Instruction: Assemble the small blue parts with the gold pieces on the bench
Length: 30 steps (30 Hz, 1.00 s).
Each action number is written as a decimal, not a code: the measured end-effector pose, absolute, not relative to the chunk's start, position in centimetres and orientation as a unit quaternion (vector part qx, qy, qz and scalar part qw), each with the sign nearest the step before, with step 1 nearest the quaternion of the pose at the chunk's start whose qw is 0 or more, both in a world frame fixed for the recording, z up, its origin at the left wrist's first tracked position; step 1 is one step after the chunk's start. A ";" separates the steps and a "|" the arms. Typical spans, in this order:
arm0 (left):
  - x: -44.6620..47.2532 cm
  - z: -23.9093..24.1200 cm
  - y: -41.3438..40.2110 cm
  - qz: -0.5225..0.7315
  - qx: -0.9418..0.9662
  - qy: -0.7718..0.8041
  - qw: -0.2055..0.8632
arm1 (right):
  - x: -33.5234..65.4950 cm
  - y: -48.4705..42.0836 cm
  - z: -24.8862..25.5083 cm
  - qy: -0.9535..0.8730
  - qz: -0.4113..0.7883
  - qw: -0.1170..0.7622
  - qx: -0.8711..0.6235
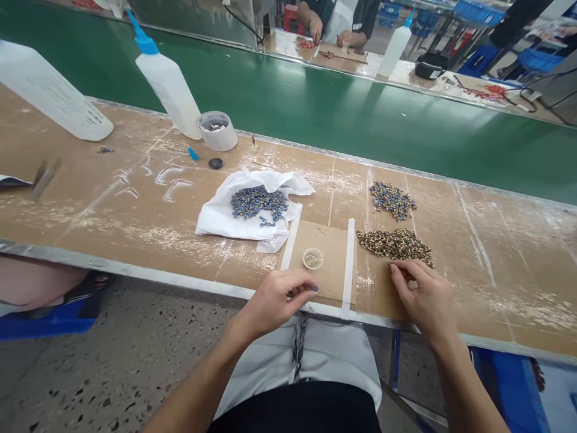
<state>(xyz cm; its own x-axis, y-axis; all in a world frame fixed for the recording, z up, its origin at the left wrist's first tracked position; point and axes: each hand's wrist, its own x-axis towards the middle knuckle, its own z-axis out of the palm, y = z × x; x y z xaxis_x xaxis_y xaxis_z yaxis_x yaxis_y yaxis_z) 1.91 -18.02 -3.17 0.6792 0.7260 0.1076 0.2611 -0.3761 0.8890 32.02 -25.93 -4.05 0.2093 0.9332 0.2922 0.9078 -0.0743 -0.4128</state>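
Left hand (278, 293) over desk (451, 282), near clear cup (305, 262), fingers pinching blue piece (314, 289)! Right hand (424, 293) at near edge of brown pile (395, 243), fingers pinched on tiny dark piece (389, 264).

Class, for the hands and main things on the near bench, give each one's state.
Left hand: pinching a small blue piece
Right hand: pinching a small dark piece
Small cup: open, something thin inside
White sheet: crumpled, bearing blue pieces
Blue-nozzled bottle: upright, nozzle fitted
Tape roll: lying flat, scraps inside
Brown pieces: loosely heaped
Blue-and-yellow pieces: loosely heaped
Black disc: lying flat
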 end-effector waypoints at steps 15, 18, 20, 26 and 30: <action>5.4 -3.5 -18.7 0.281 0.816 0.273 0.425 | 23.1 -27.8 -4.4 -0.284 0.469 0.547 -0.633; 5.5 -3.8 -19.0 0.298 0.804 0.294 0.423 | 22.5 -28.0 -4.7 -0.311 0.436 0.557 -0.635; 5.5 -4.0 -19.3 0.312 0.798 0.301 0.418 | 22.2 -28.0 -4.8 -0.339 0.410 0.561 -0.634; 5.7 -4.2 -19.6 0.330 0.805 0.295 0.396 | 21.7 -27.7 -4.5 -0.380 0.395 0.552 -0.628; 5.7 -4.3 -19.5 0.330 0.815 0.283 0.385 | 21.6 -27.6 -4.3 -0.406 0.391 0.547 -0.619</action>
